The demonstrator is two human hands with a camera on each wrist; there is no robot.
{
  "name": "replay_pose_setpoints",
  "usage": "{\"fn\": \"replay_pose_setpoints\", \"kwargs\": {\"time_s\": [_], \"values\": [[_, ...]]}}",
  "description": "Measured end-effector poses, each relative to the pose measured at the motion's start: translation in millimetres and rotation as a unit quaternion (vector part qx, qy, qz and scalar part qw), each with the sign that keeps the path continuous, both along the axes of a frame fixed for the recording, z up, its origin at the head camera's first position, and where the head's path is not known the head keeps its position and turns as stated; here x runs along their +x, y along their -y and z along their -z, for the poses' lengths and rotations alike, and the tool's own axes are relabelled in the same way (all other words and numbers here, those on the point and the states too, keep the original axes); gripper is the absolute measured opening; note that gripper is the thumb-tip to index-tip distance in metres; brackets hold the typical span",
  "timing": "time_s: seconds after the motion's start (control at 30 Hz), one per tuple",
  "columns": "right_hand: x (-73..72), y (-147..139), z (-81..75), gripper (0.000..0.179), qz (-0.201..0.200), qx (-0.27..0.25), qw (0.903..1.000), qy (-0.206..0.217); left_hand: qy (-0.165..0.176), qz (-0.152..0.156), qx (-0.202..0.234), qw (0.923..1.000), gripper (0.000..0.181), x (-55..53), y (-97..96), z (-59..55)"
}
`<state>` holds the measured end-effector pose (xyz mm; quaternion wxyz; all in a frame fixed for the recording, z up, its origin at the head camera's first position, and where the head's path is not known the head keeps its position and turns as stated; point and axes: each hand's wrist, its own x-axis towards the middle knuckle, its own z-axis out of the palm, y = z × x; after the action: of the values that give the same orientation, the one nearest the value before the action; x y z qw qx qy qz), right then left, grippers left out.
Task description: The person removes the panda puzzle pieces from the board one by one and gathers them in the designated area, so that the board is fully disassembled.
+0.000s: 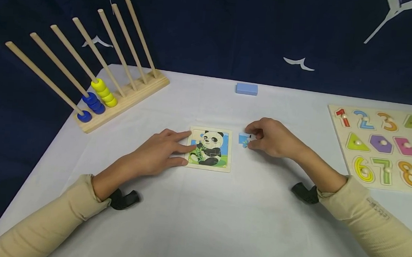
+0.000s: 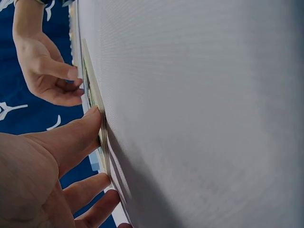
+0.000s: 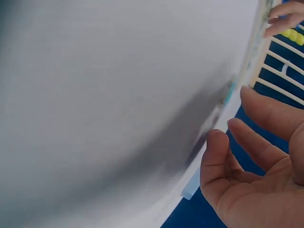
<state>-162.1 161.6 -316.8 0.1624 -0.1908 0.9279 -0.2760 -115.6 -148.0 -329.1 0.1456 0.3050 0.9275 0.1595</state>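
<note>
A small square panda puzzle board (image 1: 213,161) with a pale wooden border lies flat on the white table. My left hand (image 1: 161,151) rests at its left edge, fingers spread, with fingertips on the border and picture. The left wrist view shows the thumb (image 2: 85,128) against the board's thin edge. Right of the board, a loose blue-and-white puzzle piece (image 1: 242,139) lies on the table, partly hidden under my right hand (image 1: 273,138). Thumb and fingers arch over it; in the right wrist view, a gap separates the fingertips, and contact with the piece (image 3: 230,94) is unclear.
A wooden bead rack (image 1: 136,95) with tall pegs and blue and yellow rings stands at the back left. A blue block (image 1: 246,89) lies near the back edge. On the right is a number-and-shape board (image 1: 341,144). Dark curtain hangs behind.
</note>
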Motion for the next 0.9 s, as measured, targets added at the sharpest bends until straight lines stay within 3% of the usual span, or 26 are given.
{"fn": "replay_pose_setpoints", "kwargs": {"time_s": [0.37,0.5,0.9], "values": [[3.5,23,-2.1,0.033,-0.054,-0.083,0.9942,-0.041,0.003,-0.001,0.0,1.0,0.048,-1.1,-0.3,0.6],[3.3,37,-2.1,0.035,-0.077,-0.074,0.9932,-0.047,0.004,0.001,-0.001,1.0,0.048,-1.5,-0.4,0.8],[-6.7,74,1.4,0.042,-0.136,-0.011,0.9906,-0.014,0.0,0.007,-0.005,1.0,0.047,-3.4,0.3,1.5]]}}
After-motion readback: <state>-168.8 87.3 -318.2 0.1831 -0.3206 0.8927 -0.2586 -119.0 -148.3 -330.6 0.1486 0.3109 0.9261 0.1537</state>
